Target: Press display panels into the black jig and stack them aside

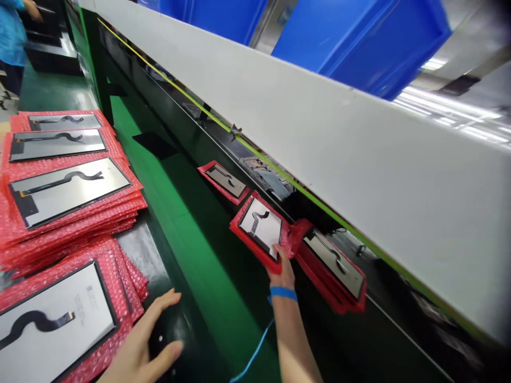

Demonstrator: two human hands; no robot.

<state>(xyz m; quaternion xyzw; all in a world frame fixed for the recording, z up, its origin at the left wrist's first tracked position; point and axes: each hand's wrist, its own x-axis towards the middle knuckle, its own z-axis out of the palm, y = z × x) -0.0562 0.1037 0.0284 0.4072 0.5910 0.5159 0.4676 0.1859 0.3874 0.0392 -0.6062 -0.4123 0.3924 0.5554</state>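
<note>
My right hand (282,270), with a blue wrist strap (283,292), reaches under the shelf. It grips the near edge of an LCD panel (261,226) lying on red bubble wrap; the fingers underneath are hidden. To its right a further panel (335,263) tops a red-wrapped stack, and a smaller-looking panel (225,180) sits beyond on the left. Fingers spread and with nothing in it, my left hand (146,340) hovers by the bench edge. Beside it a large panel (59,324) with a black flex cable rests on red bubble wrap (125,276).
Several more panels (72,186) on stacked red bubble wrap line the left bench. A white shelf board (279,90) with blue bins (359,42) runs diagonally overhead. A blue cord (255,351) trails from the wrist strap. Another person in a blue top (11,37) stands far left.
</note>
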